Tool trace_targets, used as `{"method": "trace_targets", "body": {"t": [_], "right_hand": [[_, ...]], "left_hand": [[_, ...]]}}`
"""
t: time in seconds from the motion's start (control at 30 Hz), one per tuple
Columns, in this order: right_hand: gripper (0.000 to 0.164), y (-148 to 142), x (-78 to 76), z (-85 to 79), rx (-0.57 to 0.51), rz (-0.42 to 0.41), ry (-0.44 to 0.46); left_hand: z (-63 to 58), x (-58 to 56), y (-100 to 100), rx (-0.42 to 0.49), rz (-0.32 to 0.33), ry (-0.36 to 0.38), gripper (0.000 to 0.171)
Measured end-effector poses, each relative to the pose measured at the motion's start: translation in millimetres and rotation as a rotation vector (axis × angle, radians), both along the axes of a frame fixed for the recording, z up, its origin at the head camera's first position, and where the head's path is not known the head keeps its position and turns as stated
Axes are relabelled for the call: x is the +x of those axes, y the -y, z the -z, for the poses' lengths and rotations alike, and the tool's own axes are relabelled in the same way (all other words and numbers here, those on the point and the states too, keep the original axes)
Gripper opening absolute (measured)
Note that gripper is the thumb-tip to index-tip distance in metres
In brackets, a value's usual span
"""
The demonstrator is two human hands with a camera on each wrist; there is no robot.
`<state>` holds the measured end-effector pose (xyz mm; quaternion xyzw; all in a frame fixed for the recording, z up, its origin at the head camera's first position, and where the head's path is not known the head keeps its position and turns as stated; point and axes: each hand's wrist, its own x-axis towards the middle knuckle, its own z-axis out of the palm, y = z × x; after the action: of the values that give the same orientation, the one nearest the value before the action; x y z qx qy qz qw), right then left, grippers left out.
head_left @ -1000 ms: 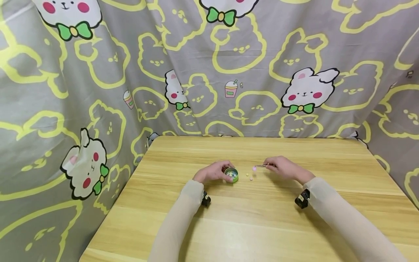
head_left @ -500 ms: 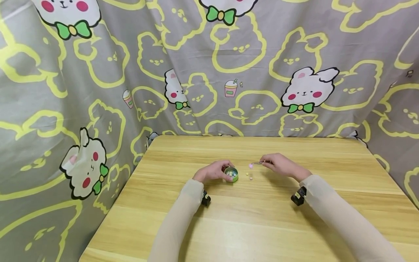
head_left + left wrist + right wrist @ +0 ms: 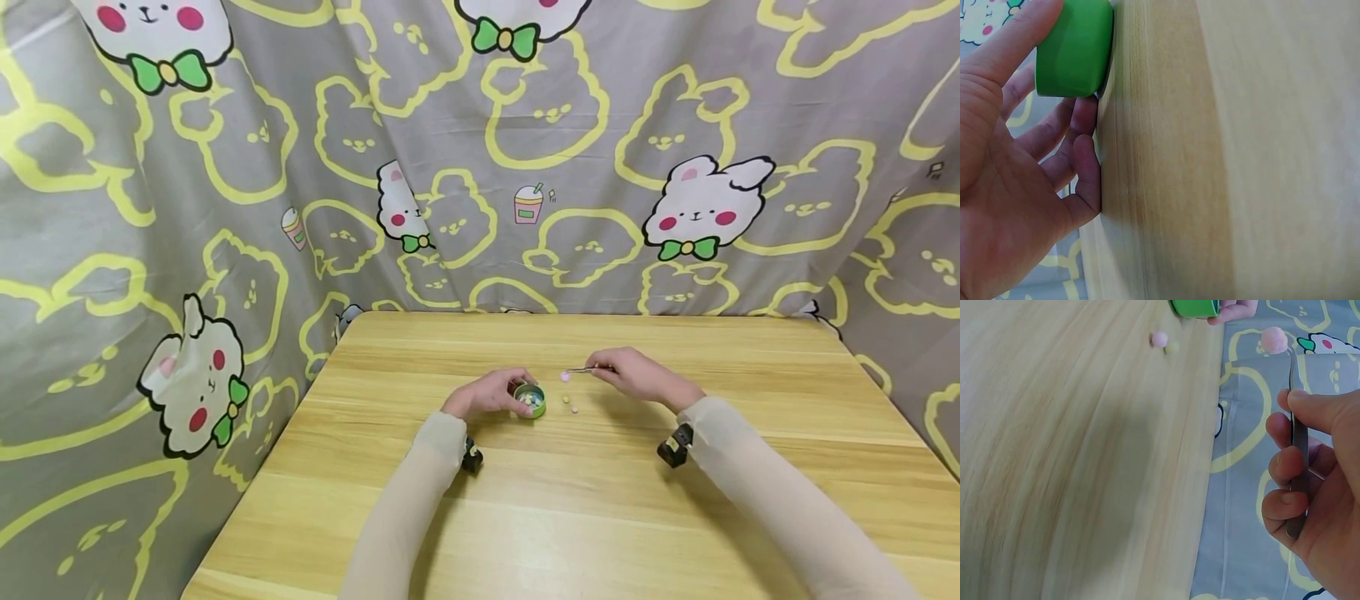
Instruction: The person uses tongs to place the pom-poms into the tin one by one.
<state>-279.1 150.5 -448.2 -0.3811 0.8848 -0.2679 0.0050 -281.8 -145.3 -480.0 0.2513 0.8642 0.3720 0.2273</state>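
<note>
My left hand grips a small round green tin on the table, thumb on the near side and fingers round the back. Inside the tin lie several small pale balls. In the left wrist view the tin's smooth green wall shows between thumb and fingers. My right hand pinches metal tweezers between thumb and fingers. A pink pom-pom-like ball is at the tweezers' tips, held above the table, just right of the tin in the head view.
On the wooden table, a yellow ball and a smaller-looking pink ball lie right of the tin. A grey patterned curtain hangs behind the table and along its sides.
My right hand has moved left and slightly away from me, carrying the tweezers and pink ball closer to the tin. The left hand and tin stay in place.
</note>
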Motion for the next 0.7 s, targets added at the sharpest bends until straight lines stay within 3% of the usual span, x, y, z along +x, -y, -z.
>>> {"method": "trace_targets", "body": {"t": [0.7], "right_hand": [[0.014,22.9,-2.4,-5.5,0.001,-0.025,0.020]], "left_hand": [[3.3,-2.9,1.6,-0.008,0.009,-0.004,0.044]]}}
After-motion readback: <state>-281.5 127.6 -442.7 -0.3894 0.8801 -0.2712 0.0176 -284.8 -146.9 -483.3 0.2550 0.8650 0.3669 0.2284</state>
